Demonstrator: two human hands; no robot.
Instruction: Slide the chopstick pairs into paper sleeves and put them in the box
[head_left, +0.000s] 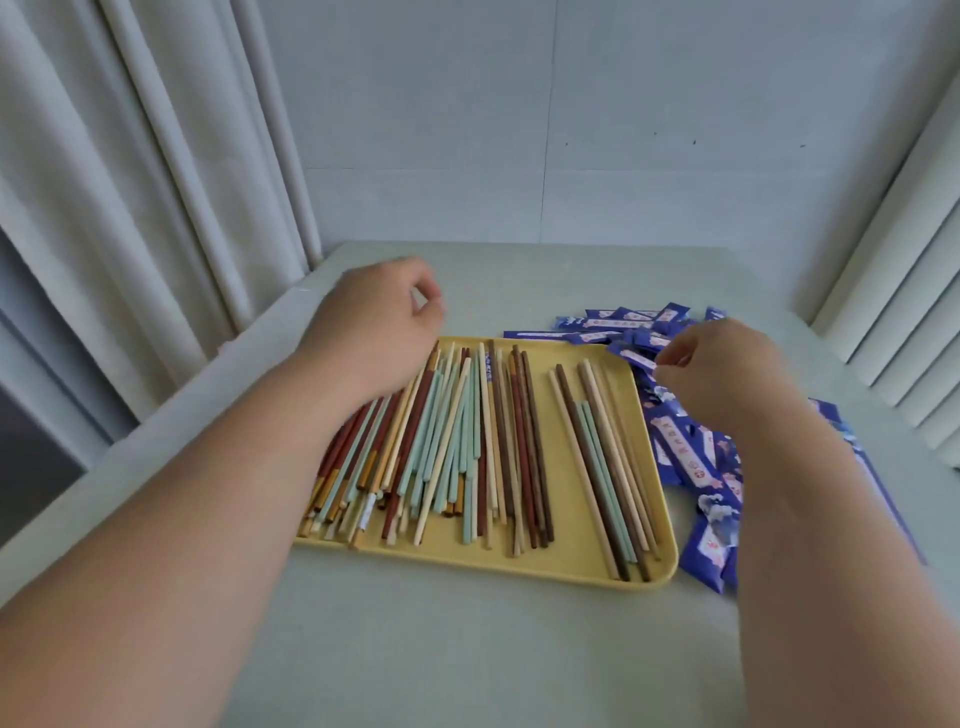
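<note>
Chopsticks (457, 431) lie lengthwise on the yellow tray (571, 564), ready for pairing. The left grip (379, 322) hovers curled over their far ends; contents indeterminate. The right grip (722, 374) pinches a paper sleeve (636, 358) from the adjacent sleeve pile (685, 457).

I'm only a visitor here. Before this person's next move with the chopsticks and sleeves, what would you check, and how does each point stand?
1. Chopsticks lie on the tray: ok.
2. Sleeves heaped right of the tray, within reach: ok.
3. Right hand pinches one sleeve: ok, it seems.
4. Left hand holds a pair: cannot tell; its fingers are curled over the tray's far edge.
5. Box in view: not ok, none shows.
</note>
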